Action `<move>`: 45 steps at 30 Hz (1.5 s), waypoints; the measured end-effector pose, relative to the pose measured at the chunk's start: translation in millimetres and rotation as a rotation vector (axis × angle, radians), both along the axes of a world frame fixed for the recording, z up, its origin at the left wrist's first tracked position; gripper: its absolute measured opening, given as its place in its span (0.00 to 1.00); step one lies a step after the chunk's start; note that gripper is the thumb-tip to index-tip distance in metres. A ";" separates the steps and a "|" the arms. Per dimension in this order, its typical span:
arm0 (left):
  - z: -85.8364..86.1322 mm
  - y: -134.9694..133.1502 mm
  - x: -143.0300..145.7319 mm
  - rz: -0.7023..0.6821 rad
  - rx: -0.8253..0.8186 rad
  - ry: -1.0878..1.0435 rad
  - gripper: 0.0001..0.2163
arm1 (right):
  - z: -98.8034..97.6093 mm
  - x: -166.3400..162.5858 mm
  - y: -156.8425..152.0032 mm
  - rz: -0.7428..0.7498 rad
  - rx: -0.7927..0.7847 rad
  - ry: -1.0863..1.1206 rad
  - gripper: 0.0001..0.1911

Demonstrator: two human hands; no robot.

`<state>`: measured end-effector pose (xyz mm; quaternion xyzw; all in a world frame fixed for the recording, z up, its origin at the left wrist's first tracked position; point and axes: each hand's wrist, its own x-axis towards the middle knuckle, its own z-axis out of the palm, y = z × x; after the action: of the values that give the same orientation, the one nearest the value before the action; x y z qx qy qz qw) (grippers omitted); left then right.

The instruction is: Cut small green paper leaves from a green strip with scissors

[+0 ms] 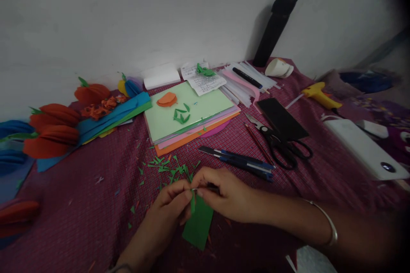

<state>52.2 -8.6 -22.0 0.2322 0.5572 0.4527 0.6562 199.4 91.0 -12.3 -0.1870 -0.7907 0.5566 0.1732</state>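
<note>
Between the thumb and fingers of my left hand is a narrow green paper strip. My right hand is closed around a slim tool with a dark body and a pale tip that meets the strip; its exact kind is mostly hidden by my fingers. Just below both hands lies a larger rectangular piece of green paper. Small green paper scraps are scattered on the cloth beyond my fingertips.
A stack of coloured paper carries cut green leaves and an orange piece. Box cutters, scissors, a yellow glue gun and a white phone lie right. Paper pumpkins sit left. A black upright object leans against the wall.
</note>
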 end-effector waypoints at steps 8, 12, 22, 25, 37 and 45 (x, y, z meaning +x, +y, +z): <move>9.4 4.4 7.8 0.115 -0.059 -0.218 0.08 | -1.9 2.2 4.4 0.003 0.345 0.109 0.11; 8.8 1.9 6.6 0.062 0.009 -0.343 0.07 | 1.1 4.8 8.1 0.086 0.583 0.145 0.10; 5.9 2.0 7.0 0.069 0.003 -0.244 0.08 | 8.7 4.8 15.0 0.201 0.692 0.067 0.10; 11.5 2.4 6.3 0.042 0.007 0.030 0.09 | 8.2 5.5 12.2 0.138 0.388 0.017 0.07; 18.0 5.2 6.4 -0.083 0.028 0.522 0.11 | 5.7 2.8 14.6 0.111 0.470 -0.013 0.06; 3.8 4.7 4.0 -0.055 -0.001 0.335 0.12 | 12.3 7.1 12.3 0.187 0.816 -0.126 0.06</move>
<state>56.2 -3.9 -18.2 0.3192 0.6523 0.3893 0.5666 206.5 103.3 0.0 -0.0640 -0.9688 0.1990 0.1330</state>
